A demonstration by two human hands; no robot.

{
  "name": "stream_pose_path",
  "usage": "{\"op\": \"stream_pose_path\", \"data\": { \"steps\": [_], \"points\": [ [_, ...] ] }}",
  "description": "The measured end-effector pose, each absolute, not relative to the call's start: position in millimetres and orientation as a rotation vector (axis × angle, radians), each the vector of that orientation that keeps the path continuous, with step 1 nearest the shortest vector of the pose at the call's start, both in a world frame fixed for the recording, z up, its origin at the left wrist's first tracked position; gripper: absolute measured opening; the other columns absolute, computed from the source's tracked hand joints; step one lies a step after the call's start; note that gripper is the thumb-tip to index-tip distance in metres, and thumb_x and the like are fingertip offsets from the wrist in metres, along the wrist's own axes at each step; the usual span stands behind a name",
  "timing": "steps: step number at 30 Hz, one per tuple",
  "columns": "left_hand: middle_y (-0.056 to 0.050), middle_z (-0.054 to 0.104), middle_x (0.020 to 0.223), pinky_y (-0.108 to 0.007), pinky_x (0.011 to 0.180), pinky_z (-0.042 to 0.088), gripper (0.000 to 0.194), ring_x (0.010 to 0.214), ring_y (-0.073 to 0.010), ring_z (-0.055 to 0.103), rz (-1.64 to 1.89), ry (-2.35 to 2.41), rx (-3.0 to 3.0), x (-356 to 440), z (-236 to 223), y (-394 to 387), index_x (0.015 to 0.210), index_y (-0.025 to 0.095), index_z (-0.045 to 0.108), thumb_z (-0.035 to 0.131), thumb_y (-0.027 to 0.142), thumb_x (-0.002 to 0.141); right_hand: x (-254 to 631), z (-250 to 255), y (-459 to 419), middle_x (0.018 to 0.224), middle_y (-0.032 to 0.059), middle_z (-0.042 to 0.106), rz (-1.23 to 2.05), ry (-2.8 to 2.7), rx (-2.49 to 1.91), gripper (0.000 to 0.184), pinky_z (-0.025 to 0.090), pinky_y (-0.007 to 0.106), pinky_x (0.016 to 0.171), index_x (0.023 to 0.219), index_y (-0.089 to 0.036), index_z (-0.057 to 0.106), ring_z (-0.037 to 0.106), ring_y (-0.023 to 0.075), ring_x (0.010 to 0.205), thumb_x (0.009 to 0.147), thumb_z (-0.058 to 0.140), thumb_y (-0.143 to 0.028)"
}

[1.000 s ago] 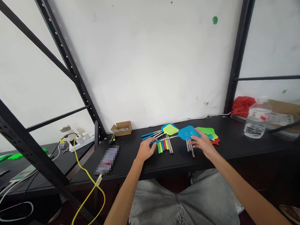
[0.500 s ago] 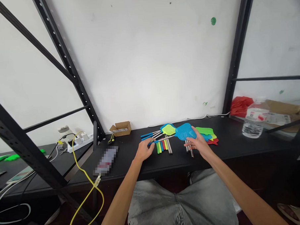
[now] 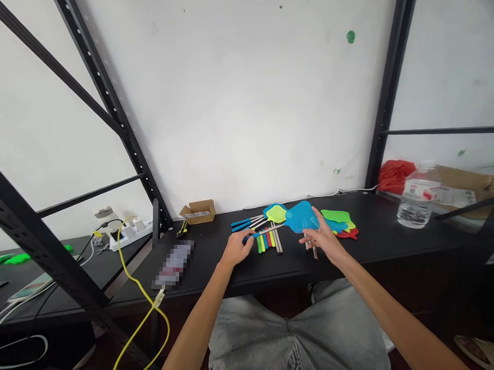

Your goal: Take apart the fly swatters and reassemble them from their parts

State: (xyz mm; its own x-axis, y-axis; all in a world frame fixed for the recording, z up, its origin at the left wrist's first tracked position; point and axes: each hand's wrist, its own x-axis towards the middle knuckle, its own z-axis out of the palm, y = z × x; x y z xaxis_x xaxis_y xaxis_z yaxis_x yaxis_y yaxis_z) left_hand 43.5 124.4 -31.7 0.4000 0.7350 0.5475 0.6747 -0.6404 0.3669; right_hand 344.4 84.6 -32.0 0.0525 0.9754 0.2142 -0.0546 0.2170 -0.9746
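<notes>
Over the black bench (image 3: 378,226), near its front: one blue fly swatter (image 3: 301,215), held crosswise between two hands. Left hand (image 3: 238,247) has its fingers closed round the handle; right hand (image 3: 326,244) grips the outer edge of the head, fingers set apart along the rim. Judged light overall. Head probably thin, bendy plastic, apt to flex if pressed at the rim; slim rod looks stiff, its bare metal perhaps slick. Surest holds, by my reckoning: handle at one end, narrowed base of the head at the other. Creasing seems likelier than breaking. Appearance: broad blue head, rounded corners, fine perforations; silvery rod; matching blue handle, partly hidden by the hand. Yellow-green swatter head (image 3: 276,213) just behind the rod, coloured grips (image 3: 268,239) in a row just in front.
</notes>
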Motion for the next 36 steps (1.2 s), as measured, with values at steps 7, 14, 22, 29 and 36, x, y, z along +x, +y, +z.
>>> {"op": "stream_pose_path", "data": {
  "steps": [7,14,22,29,36],
  "points": [
    [-0.002,0.066,0.077,-0.025,0.056,0.035,0.031,0.055,-0.0135,0.051,1.057,1.302,2.554,42.5,-32.4,125.5,0.106,0.02,0.068,0.042,0.032,0.094,341.6,-32.1,83.4,0.08,0.0038,0.067,1.039,-1.255,-1.034,0.09,0.055,0.028,0.057,0.155,-0.028,0.018,0.073,0.0241,0.076,0.08,0.066,-0.04],
    [-0.005,0.07,0.096,-0.026,0.065,0.045,0.027,0.078,-0.018,0.063,1.132,1.244,2.548,42.5,-34.6,127.3,0.105,0.021,0.068,0.046,0.03,0.093,339.9,-33.9,85.6,0.096,0.0097,0.073,1.093,-1.244,-1.023,0.093,0.055,0.026,0.055,0.156,-0.027,0.009,0.072,0.0216,0.073,0.082,0.064,-0.041],
    [-0.009,0.066,0.114,-0.026,0.068,0.051,0.03,0.097,-0.0214,0.064,1.239,1.31,2.497,43.7,-38.0,132.5,0.118,0.023,0.062,0.043,0.029,0.095,352.3,-31.8,92.9,0.103,0.0104,0.072,0.952,-1.247,-1.134,0.088,0.054,0.025,0.054,0.156,-0.024,0.015,0.071,0.0219,0.083,0.083,0.062,-0.037],
    [-0.009,0.066,0.112,-0.03,0.072,0.049,0.028,0.087,-0.0205,0.064,1.226,1.63,2.498,41.0,-42.5,139.0,0.117,0.021,0.061,0.041,0.026,0.098,361.7,-33.2,98.2,0.102,0.0084,0.072,0.817,-1.355,-1.221,0.07,0.054,0.026,0.054,0.146,-0.02,0.04,0.07,0.0224,0.085,0.083,0.06,-0.041],
    [-0.01,0.066,0.108,-0.03,0.068,0.046,0.028,0.088,-0.0229,0.063,1.146,1.782,2.475,40.0,-45.6,141.2,0.115,0.021,0.062,0.041,0.025,0.097,359.5,-36.5,99.1,0.094,0.0074,0.071,0.826,-1.406,-1.21,0.059,0.053,0.027,0.056,0.138,-0.019,0.047,0.069,0.0218,0.081,0.084,0.059,-0.041]
  ]
}}
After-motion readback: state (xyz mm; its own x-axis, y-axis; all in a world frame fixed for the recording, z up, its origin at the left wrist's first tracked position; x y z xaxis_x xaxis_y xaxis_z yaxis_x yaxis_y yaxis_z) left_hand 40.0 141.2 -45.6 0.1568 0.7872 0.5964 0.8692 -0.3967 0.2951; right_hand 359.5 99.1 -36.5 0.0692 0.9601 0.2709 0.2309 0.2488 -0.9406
